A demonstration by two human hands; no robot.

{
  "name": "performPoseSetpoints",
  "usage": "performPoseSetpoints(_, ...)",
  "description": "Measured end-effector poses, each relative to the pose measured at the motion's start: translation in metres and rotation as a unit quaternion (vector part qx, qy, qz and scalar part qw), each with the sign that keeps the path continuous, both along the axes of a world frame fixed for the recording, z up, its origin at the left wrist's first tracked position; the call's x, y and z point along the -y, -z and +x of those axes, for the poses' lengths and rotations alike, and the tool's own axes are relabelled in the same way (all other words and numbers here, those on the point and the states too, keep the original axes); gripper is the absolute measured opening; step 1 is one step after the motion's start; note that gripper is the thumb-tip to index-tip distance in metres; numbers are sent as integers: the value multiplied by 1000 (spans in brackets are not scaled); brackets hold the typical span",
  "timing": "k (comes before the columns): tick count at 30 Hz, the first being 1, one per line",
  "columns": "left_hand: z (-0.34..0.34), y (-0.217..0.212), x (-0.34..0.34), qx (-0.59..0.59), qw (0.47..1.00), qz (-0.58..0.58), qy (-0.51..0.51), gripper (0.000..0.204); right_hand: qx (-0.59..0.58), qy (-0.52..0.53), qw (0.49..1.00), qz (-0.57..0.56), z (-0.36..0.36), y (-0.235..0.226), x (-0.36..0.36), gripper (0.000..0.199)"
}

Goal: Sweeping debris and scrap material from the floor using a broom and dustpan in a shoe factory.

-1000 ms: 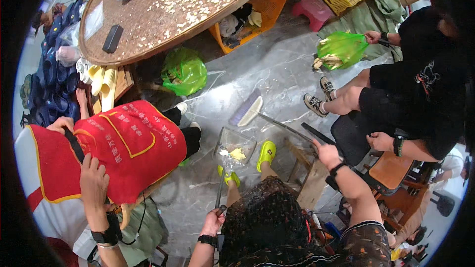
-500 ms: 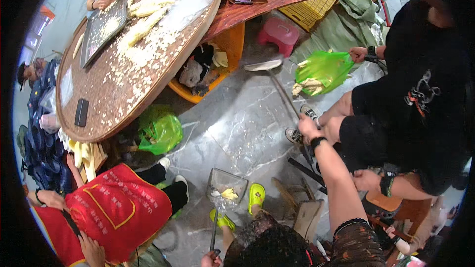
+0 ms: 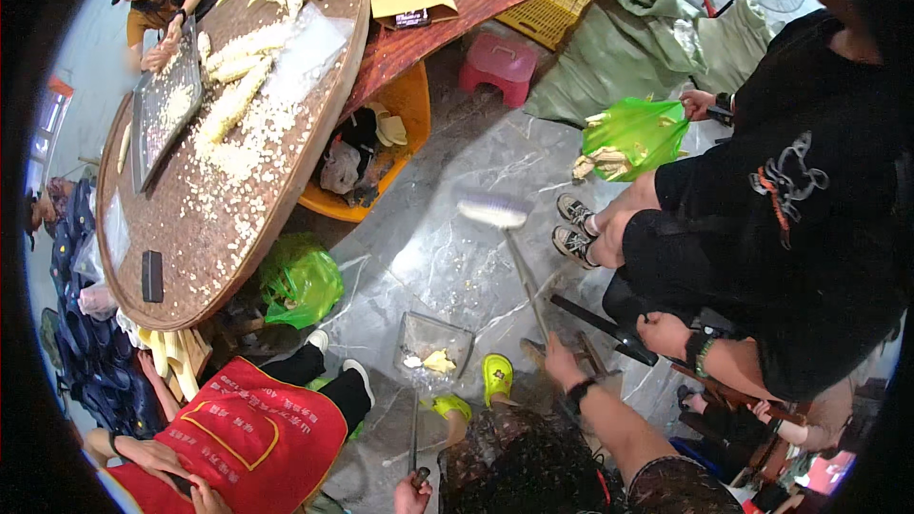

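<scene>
Low in the view, my left hand is closed around the handle of a long-handled dustpan. Its pan rests on the floor just ahead of my yellow-green clogs, with pale scraps in it. My right hand, a black band at the wrist, grips the broom by its stick. The white broom head is blurred and lies beyond the pan, near the standing person's sneakers. Small crumbs are strewn on the grey tiles between broom head and dustpan.
A round woven tray holds corn cobs and loose kernels at left. Beneath the table sit an orange tub and green bag. At right a person holds another green bag. A red-aproned person sits left; a pink stool stands ahead.
My right hand has drawn the broom back and down to the left, its head nearer the dustpan. The dustpan stays almost in place. The whole view has shifted slightly.
</scene>
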State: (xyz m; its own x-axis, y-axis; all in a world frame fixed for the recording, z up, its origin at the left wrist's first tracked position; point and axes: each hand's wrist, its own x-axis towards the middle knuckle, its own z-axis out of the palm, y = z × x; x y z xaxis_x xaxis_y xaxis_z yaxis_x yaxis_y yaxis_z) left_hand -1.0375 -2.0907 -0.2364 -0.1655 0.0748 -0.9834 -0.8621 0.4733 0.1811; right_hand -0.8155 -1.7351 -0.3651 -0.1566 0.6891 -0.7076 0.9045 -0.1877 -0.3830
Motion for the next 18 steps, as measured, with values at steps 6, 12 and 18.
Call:
performPoseSetpoints(6, -47, 45, -15, 109, 981, 3, -163, 13, -104, 107, 980, -129, 61, -65, 90, 41)
performPoseSetpoints(12, -80, 40, -40, 107, 987, 21, -115, 14, -147, 290, 935, -145, 27, -116, 31, 39)
performPoseSetpoints(18, -72, 44, -50, -37, 992, 71, 94, 11, -57, 314, 935, 157, 16, 2, -171, 27)
